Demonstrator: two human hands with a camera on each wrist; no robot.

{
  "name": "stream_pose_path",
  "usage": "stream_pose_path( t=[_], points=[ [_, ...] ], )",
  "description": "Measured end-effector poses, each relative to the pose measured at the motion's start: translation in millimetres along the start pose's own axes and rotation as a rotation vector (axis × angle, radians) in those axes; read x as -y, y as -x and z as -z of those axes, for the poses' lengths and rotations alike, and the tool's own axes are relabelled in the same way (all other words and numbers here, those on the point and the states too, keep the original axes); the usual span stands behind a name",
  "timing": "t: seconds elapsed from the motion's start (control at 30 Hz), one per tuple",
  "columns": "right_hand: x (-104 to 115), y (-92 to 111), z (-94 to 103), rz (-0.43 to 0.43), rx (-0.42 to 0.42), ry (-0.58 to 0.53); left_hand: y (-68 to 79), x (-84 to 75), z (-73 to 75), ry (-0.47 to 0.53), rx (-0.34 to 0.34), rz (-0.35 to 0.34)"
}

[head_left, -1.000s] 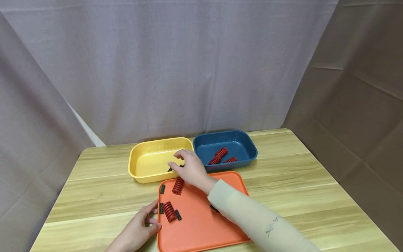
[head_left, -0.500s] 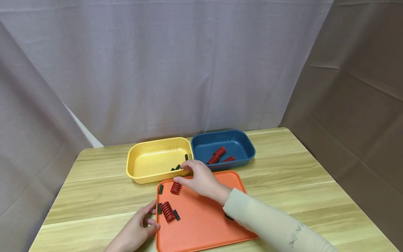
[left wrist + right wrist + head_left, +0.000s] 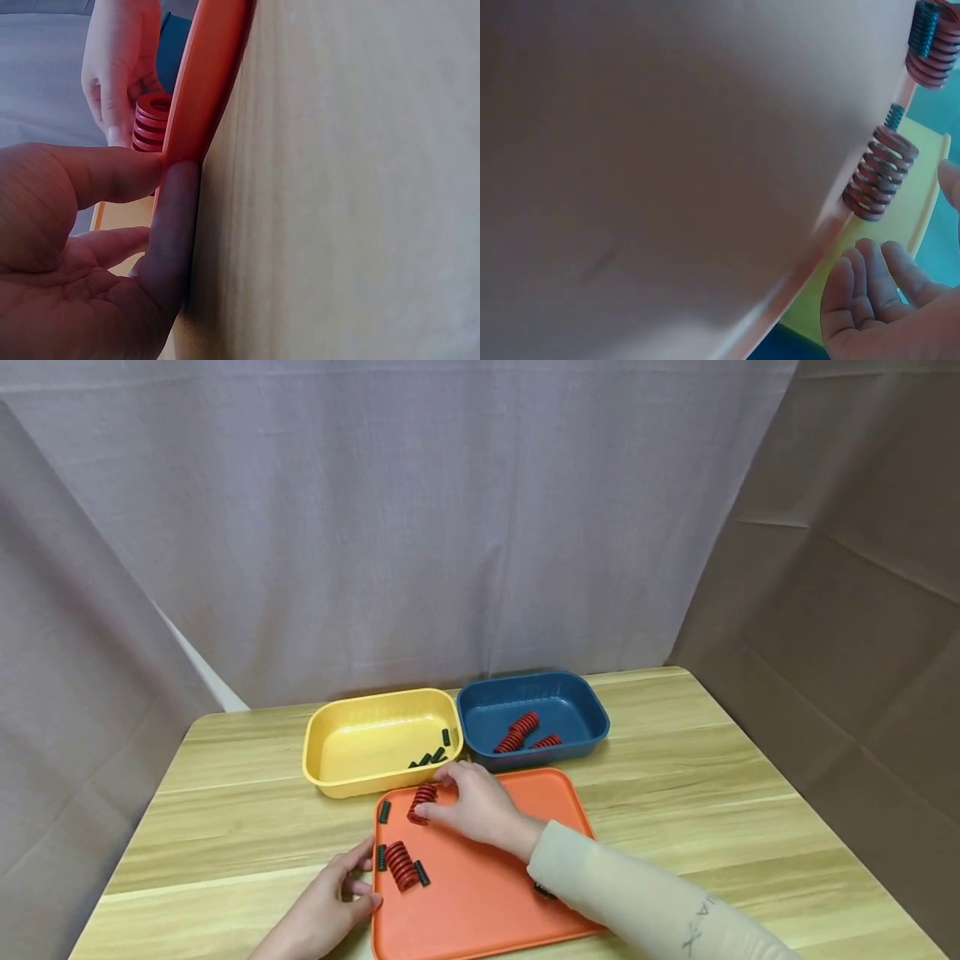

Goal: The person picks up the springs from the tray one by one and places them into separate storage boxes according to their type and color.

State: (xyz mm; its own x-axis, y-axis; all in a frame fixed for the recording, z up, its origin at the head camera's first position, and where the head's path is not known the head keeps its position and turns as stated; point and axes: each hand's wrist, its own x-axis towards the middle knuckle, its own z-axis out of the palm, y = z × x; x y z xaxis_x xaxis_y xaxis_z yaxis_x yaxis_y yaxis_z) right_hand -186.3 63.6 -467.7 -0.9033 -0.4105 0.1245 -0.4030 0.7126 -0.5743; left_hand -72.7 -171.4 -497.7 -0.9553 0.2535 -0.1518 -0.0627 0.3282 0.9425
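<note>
My left hand (image 3: 322,902) pinches the left rim of an orange tray (image 3: 487,893), thumb on top and a finger underneath in the left wrist view. Over the tray's far left part, my right hand (image 3: 480,802) spreads thumb and fingers about a red coil spring (image 3: 425,793). In the right wrist view a gap shows between its fingers (image 3: 870,285) and that spring (image 3: 881,174). A second red coil spring (image 3: 402,866) lies nearer, between small dark springs (image 3: 422,872). Another small dark spring (image 3: 385,812) sits at the tray's upper left corner.
Behind the tray stand a yellow bin (image 3: 352,752) with several small dark springs (image 3: 438,753) and a blue bin (image 3: 570,714) with red springs (image 3: 523,723). Something dark (image 3: 543,890) shows beside the right sleeve (image 3: 637,885). Wooden table (image 3: 750,827) surrounds them; curtains hang behind.
My right hand has drawn back from over the yellow bin, uncovering the dark springs there, and come down at the far red spring. The left hand stays at the tray's rim.
</note>
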Motion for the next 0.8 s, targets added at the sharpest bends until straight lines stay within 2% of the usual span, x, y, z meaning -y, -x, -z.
stream_pose_path(
  t=[0.33,0.8],
  points=[
    [4,-2,-8.2,0.019,0.019,0.115,-0.3,-3.2,-0.8,-0.025,-0.018,0.02],
    [6,-5,-12.3,-0.026,0.056,0.12,-0.8,-2.5,-1.1,-0.026,-0.01,0.023]
  ],
)
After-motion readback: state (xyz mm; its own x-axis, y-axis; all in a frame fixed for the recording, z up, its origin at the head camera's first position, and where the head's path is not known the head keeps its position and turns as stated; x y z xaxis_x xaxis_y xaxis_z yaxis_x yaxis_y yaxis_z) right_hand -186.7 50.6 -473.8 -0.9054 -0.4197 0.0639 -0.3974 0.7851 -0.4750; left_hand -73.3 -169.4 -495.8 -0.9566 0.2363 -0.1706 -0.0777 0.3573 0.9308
